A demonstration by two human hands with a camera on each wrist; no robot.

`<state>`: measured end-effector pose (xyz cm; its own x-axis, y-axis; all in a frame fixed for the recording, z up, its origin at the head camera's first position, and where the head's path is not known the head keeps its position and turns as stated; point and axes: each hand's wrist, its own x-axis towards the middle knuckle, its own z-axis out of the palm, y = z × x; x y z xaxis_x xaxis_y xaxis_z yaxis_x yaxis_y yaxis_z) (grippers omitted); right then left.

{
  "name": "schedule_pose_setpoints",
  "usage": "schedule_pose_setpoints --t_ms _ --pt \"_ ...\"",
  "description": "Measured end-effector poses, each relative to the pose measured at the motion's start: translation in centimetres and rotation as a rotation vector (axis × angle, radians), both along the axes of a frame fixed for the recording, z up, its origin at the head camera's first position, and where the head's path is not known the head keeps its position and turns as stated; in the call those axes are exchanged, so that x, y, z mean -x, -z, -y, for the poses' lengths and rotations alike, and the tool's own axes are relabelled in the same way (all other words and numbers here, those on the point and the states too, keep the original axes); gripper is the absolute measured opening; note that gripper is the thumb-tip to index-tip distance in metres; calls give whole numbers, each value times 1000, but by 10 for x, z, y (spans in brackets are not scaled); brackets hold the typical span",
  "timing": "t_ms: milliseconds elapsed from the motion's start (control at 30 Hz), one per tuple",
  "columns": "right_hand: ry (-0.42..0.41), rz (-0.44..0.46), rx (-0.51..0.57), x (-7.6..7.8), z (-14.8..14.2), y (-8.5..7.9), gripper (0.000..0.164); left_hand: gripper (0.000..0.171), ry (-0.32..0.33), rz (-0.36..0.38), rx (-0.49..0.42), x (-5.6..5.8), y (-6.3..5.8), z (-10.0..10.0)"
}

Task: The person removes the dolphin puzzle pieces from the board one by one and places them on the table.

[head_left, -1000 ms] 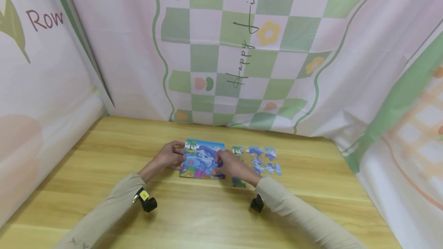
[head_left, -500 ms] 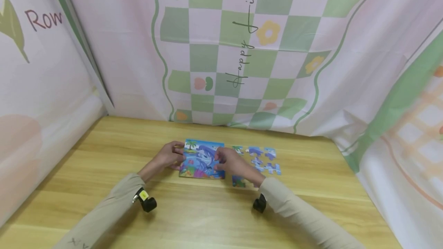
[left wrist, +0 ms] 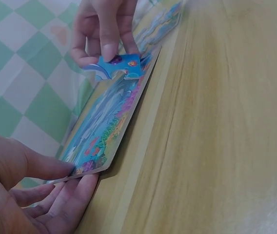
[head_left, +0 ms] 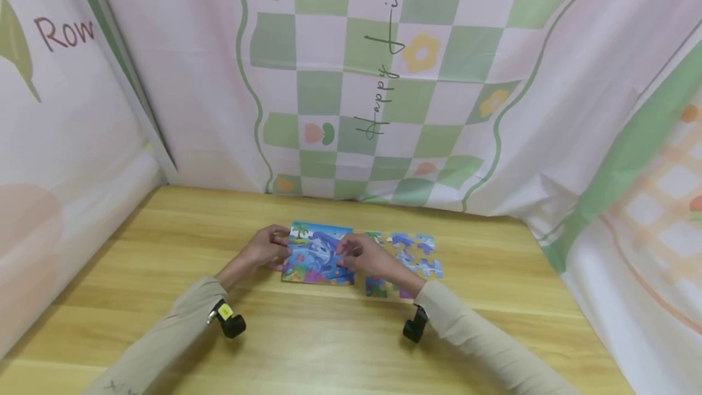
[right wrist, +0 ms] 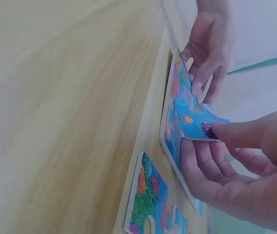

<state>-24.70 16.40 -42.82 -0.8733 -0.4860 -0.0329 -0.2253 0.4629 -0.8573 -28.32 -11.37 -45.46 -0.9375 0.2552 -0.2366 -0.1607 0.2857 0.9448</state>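
Observation:
A jigsaw picture of dolphins (head_left: 312, 258) lies on the wooden table, with palm trees at its top and coral along its bottom. My left hand (head_left: 269, 246) holds its left edge, thumb on top and fingers at the underside in the left wrist view. Over the picture's right part, my right hand (head_left: 366, 255) pinches a blue puzzle piece (left wrist: 124, 62) between thumb and fingers. That piece (right wrist: 192, 126) carries a purple shape and a small orange fish, and is tilted above the picture in the right wrist view.
Several loose puzzle pieces (head_left: 431, 268) lie spread to the right of the picture, some partly behind the right forearm. One coral-patterned piece (right wrist: 146, 195) sits close by the picture's edge. A patterned curtain (head_left: 378, 96) rises behind the table.
My right hand has lifted slightly and turned, its wrist shifting a little to the right, and the pinched puzzle piece has tilted. My left hand keeps its hold. The head view has shifted slightly.

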Motion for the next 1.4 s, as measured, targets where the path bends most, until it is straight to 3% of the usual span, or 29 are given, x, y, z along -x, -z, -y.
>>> schedule_pose_setpoints --t_ms 333,633,1000,1167,1400 --pt "88 173 71 -6 -39 -3 19 60 4 -7 1 -4 -2 1" --pt "141 176 48 -20 -100 -15 25 60 -7 0 -21 -4 0 4" --pt "152 194 5 -44 -170 -16 25 59 1 -10 -29 -4 3 4" --pt "156 198 -47 -50 -185 -16 21 59 -3 -13 -27 -5 5 5" --pt "205 165 -75 -60 -180 -10 14 59 -3 -1 -16 -5 0 2"
